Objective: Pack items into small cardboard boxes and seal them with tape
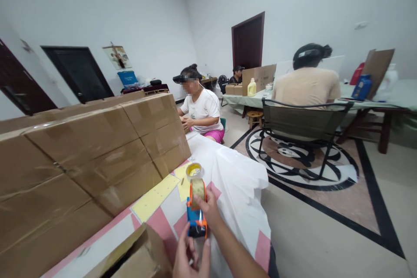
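A blue and orange tape dispenser (194, 216), loaded with a roll of clear tape (198, 192), is held over the cloth-covered table. My right hand (212, 210) grips it from the right side, with fingers at the roll. At its lower end, the fingertips of my left hand (190, 255) sit on both sides of the dispenser's head, closed about it. Just beyond lies a separate tape roll (193, 170) with a yellow core, flat on the table. An open cardboard box (146, 254) stands left of my left hand, partly cut off by the frame.
A wall of stacked, taped cardboard boxes (107, 152) fills the table's left side. A person in a white shirt (203, 110) sits beyond it. Another person (304, 82) sits in a folding chair (302, 124) at a second table to the right. The table's cloth (236, 182) hangs over its right edge.
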A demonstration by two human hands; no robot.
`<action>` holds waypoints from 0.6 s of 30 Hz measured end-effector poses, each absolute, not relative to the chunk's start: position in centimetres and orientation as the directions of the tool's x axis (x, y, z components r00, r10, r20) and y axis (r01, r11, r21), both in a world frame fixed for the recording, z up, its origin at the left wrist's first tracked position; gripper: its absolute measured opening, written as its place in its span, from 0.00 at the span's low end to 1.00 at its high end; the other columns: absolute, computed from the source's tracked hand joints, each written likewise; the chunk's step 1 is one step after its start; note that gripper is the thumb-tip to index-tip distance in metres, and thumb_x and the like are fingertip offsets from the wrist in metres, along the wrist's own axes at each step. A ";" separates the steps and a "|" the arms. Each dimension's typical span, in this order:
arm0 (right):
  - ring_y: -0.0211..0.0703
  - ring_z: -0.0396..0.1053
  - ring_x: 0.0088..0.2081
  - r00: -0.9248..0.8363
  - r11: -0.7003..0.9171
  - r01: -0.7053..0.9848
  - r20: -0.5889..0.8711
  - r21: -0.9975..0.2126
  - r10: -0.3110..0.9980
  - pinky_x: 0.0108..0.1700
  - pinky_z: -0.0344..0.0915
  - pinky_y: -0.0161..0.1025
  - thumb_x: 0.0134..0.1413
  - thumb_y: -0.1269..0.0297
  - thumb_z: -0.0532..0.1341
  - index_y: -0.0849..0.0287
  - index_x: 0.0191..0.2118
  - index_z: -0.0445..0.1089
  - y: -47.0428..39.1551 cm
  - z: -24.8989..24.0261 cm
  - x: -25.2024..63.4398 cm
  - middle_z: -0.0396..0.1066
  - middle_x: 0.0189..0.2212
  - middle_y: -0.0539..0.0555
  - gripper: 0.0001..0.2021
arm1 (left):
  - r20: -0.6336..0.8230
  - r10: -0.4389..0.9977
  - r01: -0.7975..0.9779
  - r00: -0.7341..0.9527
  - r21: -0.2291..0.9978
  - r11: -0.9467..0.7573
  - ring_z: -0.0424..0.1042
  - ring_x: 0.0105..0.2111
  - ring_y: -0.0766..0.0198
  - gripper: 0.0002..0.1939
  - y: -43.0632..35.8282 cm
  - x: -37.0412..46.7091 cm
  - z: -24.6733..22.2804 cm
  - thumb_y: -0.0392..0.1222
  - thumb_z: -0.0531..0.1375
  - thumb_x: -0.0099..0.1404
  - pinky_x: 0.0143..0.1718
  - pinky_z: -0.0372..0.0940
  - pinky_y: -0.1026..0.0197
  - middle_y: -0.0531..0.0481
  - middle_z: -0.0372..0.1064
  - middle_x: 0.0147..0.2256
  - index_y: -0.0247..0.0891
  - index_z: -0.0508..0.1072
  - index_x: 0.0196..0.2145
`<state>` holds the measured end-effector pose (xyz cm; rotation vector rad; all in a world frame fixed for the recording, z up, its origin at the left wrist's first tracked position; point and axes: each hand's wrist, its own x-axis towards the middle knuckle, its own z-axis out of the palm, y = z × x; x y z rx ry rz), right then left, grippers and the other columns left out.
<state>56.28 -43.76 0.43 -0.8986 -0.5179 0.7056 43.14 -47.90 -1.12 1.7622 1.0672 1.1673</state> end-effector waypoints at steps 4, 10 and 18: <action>0.47 0.75 0.28 0.686 0.441 -0.336 0.104 -0.832 0.720 0.35 0.73 0.43 0.41 0.42 0.72 0.58 0.35 0.71 -44.7 0.5 56.6 0.76 0.27 0.53 0.25 | 0.456 0.861 0.377 0.224 0.774 -0.508 0.72 0.46 0.46 0.34 -45.7 44.2 -2.4 0.65 0.58 0.59 0.47 0.71 0.45 0.39 0.67 0.46 0.37 0.73 0.54; 0.46 0.74 0.29 0.625 0.353 -0.236 0.137 -0.905 0.768 0.31 0.69 0.39 0.41 0.42 0.72 0.59 0.34 0.71 -45.4 -0.6 56.6 0.76 0.27 0.54 0.25 | 0.427 0.861 0.384 0.275 0.773 -0.505 0.66 0.55 0.41 0.27 -43.7 43.5 -4.7 0.64 0.56 0.62 0.59 0.61 0.37 0.36 0.65 0.52 0.38 0.80 0.41; 0.45 0.69 0.34 0.805 0.336 -0.221 0.024 -0.916 0.593 0.39 0.70 0.42 0.47 0.26 0.59 0.56 0.31 0.70 -45.3 -2.5 55.9 0.70 0.30 0.53 0.33 | 0.407 0.882 0.259 0.237 0.849 -0.461 0.69 0.51 0.45 0.26 -43.4 42.6 -4.1 0.68 0.62 0.56 0.53 0.67 0.44 0.40 0.69 0.46 0.42 0.83 0.30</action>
